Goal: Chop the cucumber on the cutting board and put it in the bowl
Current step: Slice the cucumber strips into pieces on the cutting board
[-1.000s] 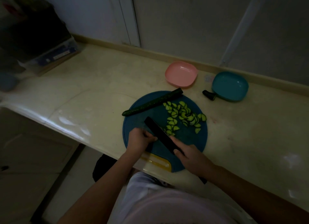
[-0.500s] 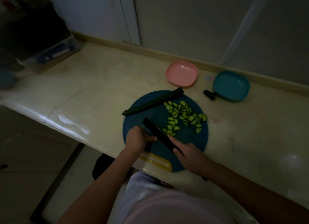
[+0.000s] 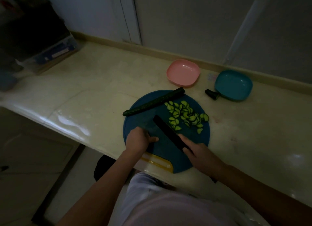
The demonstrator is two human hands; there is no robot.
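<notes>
Because more cutting seems left to do, the right hand (image 3: 200,153) grips the knife (image 3: 167,131) beside the slices (image 3: 185,116), the left hand (image 3: 137,141) sits curled at 8 o'clock on the board (image 3: 135,122), too dark to tell if it holds anything, and the cucumber (image 3: 153,101) lies at 11.

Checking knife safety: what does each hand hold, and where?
Right hand grips the knife by its handle. Left hand: too dark to tell.
</notes>
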